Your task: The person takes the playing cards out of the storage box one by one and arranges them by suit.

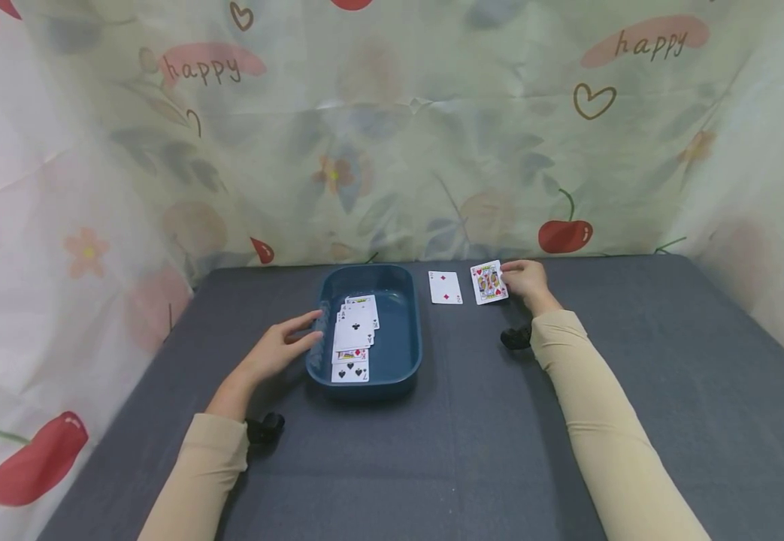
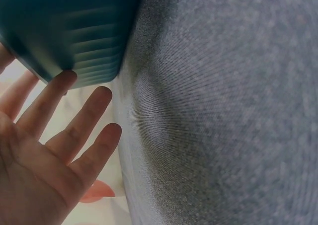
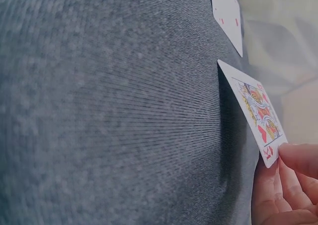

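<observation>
The king stood tilted near the tabletop's far edge, pinched at a corner between the thumb and fingers of the right hand. The step in hand looked like picking up or laying down this one card; which, I could not tell. The next move seemed to call for a steady pinch, since so thin a card could slip. Just beside it, the diamond card lay flat. Farther toward the tabletop's left edge, the tray held overlapping cards; the left hand, fingers extended and grasping nothing, touched its left side. Dark grey fabric covered the tabletop. Past its far edge hung a cloth with cherries, hearts and "happy" printed on it.
</observation>
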{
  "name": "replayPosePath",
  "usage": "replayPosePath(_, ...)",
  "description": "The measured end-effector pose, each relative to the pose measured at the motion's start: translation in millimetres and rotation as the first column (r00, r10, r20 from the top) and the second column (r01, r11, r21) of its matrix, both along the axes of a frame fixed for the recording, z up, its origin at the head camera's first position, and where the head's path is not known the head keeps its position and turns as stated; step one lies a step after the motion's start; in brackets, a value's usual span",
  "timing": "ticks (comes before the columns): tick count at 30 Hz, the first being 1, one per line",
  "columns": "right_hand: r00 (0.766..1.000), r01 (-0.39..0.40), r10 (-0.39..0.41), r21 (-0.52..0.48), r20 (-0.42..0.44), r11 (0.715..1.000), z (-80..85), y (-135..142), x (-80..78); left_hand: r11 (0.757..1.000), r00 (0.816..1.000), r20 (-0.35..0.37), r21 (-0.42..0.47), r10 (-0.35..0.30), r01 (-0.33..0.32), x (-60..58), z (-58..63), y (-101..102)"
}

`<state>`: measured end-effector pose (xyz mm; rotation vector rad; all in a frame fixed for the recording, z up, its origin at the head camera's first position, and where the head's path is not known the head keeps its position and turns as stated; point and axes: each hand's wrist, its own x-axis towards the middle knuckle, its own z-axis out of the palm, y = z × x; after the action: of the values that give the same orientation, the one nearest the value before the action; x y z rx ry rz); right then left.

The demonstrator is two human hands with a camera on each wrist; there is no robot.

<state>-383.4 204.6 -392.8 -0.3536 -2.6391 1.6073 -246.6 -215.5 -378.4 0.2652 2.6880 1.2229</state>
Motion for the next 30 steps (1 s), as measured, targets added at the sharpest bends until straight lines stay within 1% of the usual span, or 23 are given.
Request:
replayPosePath(6,1.0,0.004,-0.004,0.018,0.015,1.0,-2.8,-1,-0.8,1.0,1.0,-0.004,-0.01,0.004,-0.004,-2.2,-2.4,-1)
replayPosePath(11,1.0,-0.012,0.012,0.017,0.022,1.0,-2.4,-2,-0.2,1.0,1.0,0.008,-0.006,0.016,-0.016,-4.3,-4.6,-1)
replayPosePath(17,0.998,-0.027,0.024,0.058,0.051,0.998,-2.9,0,0.4,1.0,1.0,0.014,-0.009,0.019,-0.019,-4.0,-4.1,-1)
replayPosePath(23,0.999,-0.035,0.032,0.114,0.03,0.993,3.6,1,6.2,1.0,1.0,0.014,-0.009,0.018,-0.018,-4.2,-3.8,-1)
replayPosePath(27,0.998,-0.067,0.065,0.113,0.017,0.991,10.2,0,8.9,1.0,0.999,0.021,-0.007,0.026,-0.026,-4.8,-4.4,-1)
replayPosePath(30,0.991,-0.129,0.13,0.081,-0.005,0.988,15.0,-3,10.7,0.999,0.999,0.028,-0.01,0.031,-0.031,-4.7,-4.4,-1)
